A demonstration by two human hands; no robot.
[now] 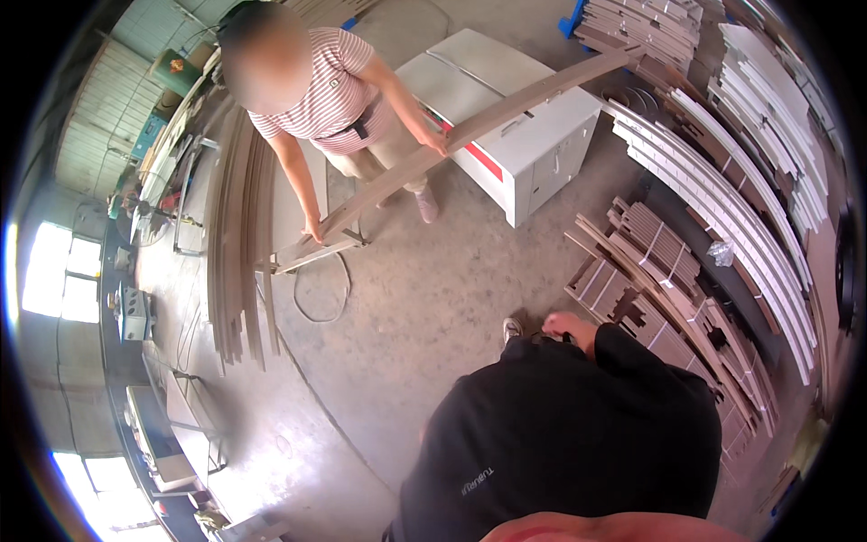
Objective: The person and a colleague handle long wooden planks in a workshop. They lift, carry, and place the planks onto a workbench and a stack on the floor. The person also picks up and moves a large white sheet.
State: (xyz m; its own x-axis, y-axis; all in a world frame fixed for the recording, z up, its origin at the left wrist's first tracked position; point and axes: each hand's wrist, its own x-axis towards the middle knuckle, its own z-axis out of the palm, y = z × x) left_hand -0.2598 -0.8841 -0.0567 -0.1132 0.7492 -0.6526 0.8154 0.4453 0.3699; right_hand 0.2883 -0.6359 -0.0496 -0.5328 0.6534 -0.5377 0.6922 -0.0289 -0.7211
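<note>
My right hand [571, 329] is in front of my waist, coming out of a black sleeve. Its fingers look curled; something small and dark shows beside them, too hidden to name. My left hand does not show; only a sliver of skin appears at the left edge of my black shirt [578, 425]. Across from me, a co-worker in a striped shirt [339, 90] grips a long brown board [506, 110] with both hands. That board slants over a white machine cabinet [533, 149] with a red strip, its lower-left end near a stand [312, 256].
Long brown strips [237, 244] lie stacked at the left. Strapped bundles of brown pieces [655, 239] and white strips [713, 172] fill the right side. A cable loop [318, 320] lies on the concrete floor [424, 289]. Benches [163, 434] stand along the left wall.
</note>
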